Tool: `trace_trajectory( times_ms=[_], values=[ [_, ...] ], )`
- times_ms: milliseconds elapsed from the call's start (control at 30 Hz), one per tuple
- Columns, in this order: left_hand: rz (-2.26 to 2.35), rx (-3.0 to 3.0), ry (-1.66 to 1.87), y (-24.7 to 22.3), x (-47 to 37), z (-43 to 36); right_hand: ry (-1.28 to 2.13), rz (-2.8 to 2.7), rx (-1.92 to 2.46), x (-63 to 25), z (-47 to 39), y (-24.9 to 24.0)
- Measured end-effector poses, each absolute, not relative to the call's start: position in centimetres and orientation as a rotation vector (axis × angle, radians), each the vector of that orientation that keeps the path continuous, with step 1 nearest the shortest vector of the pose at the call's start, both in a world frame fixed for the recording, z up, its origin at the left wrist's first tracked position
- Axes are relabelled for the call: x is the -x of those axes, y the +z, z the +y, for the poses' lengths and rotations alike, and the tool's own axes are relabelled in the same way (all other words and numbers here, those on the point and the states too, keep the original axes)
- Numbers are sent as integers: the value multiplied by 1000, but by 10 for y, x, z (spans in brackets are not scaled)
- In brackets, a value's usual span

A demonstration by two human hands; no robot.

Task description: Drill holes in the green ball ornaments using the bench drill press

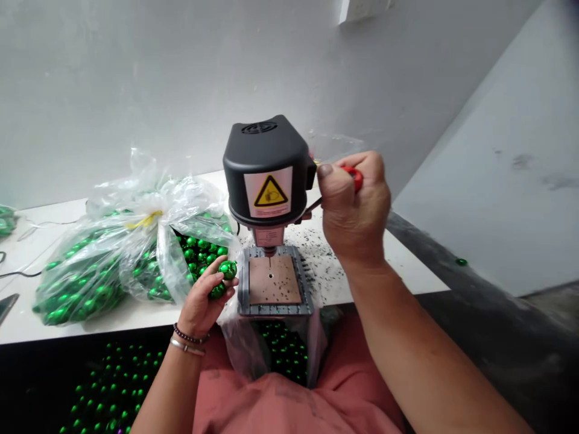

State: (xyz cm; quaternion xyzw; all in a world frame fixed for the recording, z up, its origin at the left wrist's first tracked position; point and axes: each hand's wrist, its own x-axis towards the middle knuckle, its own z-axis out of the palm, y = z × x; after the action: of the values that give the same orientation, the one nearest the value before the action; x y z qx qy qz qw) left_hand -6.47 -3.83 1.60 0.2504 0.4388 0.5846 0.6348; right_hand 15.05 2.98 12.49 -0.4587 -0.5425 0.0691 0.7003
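Shiny green ball ornaments (227,269) rest in the fingers of my left hand (204,299); two of them show, one above the other. This hand is just left of the base of a black bench drill press (266,163). My right hand (357,208) is wrapped round the red-ended feed lever (358,179) at the machine's right side. Beneath the drill bit (270,261) lies a brown square board (257,289) with a small hole and dark shavings on it. No ball sits under the bit.
Left of the press, clear plastic bags (149,229) full of green balls cover the white table (131,319). More balls (283,349) fill an open bag below the press, and others (113,380) lie under the table. Dark shavings (330,259) litter the tabletop at right.
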Motion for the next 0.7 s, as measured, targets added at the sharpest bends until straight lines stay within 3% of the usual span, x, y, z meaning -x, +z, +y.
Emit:
trace_trajectory(
  times_ms=[233,700],
  values=[
    [1161,-608,1220,11,41,-33,148,-1239,986,-150,27,129],
    [1620,-1632,712,-4,32,-12,221,-1269,1098,-151,64,146]
  ],
)
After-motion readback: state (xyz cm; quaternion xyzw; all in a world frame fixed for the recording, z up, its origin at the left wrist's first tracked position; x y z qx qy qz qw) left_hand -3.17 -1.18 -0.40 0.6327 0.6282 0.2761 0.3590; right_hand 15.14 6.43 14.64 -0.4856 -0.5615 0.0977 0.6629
